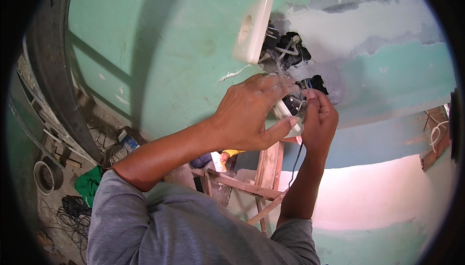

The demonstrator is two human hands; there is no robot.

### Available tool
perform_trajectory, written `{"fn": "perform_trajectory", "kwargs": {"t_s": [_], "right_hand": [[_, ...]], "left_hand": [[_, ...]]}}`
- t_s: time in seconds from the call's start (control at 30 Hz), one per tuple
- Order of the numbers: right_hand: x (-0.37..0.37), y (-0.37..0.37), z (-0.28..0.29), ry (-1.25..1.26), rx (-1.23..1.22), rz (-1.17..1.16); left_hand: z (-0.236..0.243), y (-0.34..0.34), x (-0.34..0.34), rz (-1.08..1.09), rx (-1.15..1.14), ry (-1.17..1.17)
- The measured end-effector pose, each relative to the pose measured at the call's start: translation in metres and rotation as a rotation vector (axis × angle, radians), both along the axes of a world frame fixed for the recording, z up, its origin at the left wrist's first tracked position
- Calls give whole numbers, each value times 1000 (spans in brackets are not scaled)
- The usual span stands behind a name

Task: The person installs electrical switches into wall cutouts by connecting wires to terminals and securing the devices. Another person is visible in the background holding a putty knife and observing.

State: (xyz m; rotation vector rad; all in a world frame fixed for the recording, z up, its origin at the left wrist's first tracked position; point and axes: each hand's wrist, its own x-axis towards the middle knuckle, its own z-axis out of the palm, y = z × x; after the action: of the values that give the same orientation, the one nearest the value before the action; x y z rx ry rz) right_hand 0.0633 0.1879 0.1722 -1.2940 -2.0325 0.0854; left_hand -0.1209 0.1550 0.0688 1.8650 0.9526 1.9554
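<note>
My left hand (pixel 252 112) is closed on a white switch or socket plate (pixel 287 114), thumb on its lower end and fingers over its upper part. The plate is tilted away from the green wall, its face mostly hidden. Beside it my right hand (pixel 319 120) pinches a thin wire (pixel 308 87) between thumb and forefinger at the lower wall box (pixel 318 84). A dark cable (pixel 296 164) hangs below that hand. Above, a white wall socket (pixel 253 31) dangles on grey wires (pixel 289 51) out of the upper wall box (pixel 301 54).
Grey filler (pixel 339 64) surrounds the boxes. Below my arms stands a wooden frame (pixel 232 182), with a yellow object (pixel 233 152) near it. On the floor at left lie a green bag (pixel 88 185), tangled black wires (pixel 72 212) and a round ring (pixel 44 178). Pale cable (pixel 438 132) hangs at far right.
</note>
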Motion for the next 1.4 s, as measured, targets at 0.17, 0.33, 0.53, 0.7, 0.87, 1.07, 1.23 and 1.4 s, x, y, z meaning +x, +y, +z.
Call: {"fn": "perform_trajectory", "kwargs": {"t_s": [0.17,0.33,0.53,0.7,0.87,1.07,1.23,1.4], "right_hand": [[-9,-5,5,68,-127,-31],[-10,-2,10,-164,2,-34],[-19,-3,25,-524,129,-100],[-18,-1,12,-425,202,-69],[-8,7,-7,-72,105,68],[-14,3,-7,-1,59,67],[-11,6,-7,-35,108,87],[-12,6,-8,-24,115,69]], "left_hand": [[-2,3,8,-3,72,-3],[1,4,5,-40,12,-11],[-5,10,-1,41,36,-57],[-10,12,1,100,61,-87],[-20,16,6,77,100,-187],[-23,18,11,-3,115,-158],[-18,15,18,-40,100,-152],[-19,19,20,-75,121,-170]]}}
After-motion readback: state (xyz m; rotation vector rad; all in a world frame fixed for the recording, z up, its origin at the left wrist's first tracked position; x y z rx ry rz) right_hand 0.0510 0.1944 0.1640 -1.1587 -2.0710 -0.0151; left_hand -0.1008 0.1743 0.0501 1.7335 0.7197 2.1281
